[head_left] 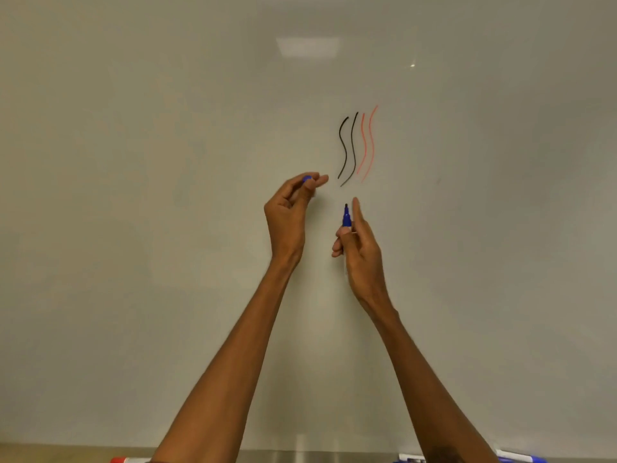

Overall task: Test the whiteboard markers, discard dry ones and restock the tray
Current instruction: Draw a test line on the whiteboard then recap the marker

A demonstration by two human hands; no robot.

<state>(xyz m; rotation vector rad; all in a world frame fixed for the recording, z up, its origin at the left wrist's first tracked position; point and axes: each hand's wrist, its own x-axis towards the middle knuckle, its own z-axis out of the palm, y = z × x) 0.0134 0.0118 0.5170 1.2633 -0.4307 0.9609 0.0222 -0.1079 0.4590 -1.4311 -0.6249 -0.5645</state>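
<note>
Fingers of the right hand (359, 248) clamp an uncapped blue marker (346, 217), tip up, near the whiteboard (167, 162) below wavy lines (357, 147), while left hand (288, 212) fingertips pinch its cap (307, 178).

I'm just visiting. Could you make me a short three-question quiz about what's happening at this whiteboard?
1. True or false: the blue marker in the right hand is uncapped.
2. How many wavy test lines are on the whiteboard, and in which colours?
3. What does the left hand hold? A) an eraser B) the blue cap C) nothing

Key:
1. True; its dark tip points up at the board.
2. Four: two black lines, two red lines.
3. B, pinched in the fingers.
</note>
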